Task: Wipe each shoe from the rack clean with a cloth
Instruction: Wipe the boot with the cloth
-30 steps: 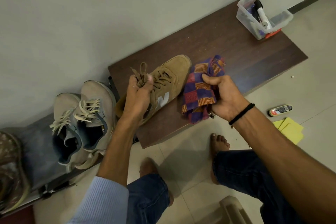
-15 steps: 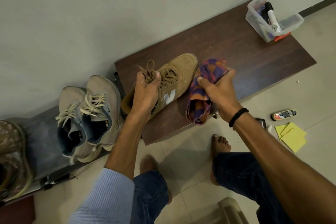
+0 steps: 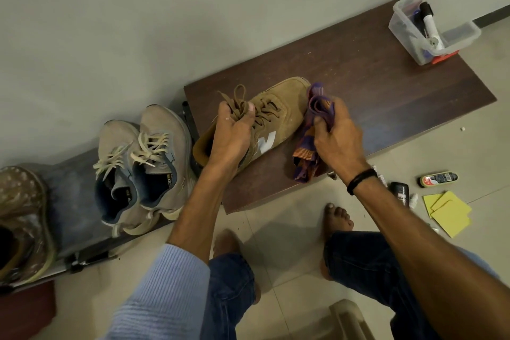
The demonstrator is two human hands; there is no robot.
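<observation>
In the head view, the left hand [image 3: 234, 132] is closed around the bunched laces [image 3: 238, 99] and the tongue of the tan shoe [image 3: 278, 107]. The shoe lies on the dark wooden tabletop [image 3: 372, 85], with its toe pointing away from this hand, toward the wall. The right hand [image 3: 338, 132] grips the checked cloth [image 3: 306, 157], which is crumpled. The upper fold touches the toe side of the shoe just left of this hand, and the loose end hangs below the palm. To wipe well, I think the left hand should keep the laces pulled up and out of the way, so that the shoe does not slide. The right hand should make a thick pad from the cloth and stroke in one direction, because the upper looks like suede, soft and matte, and hard rubbing may mark it. The white letter on the side looks smoother. The cloth seems a thin woven cotton, purple and orange. Far to the left of the left hand a grey mesh pair [image 3: 149, 163] waits on the rack.
</observation>
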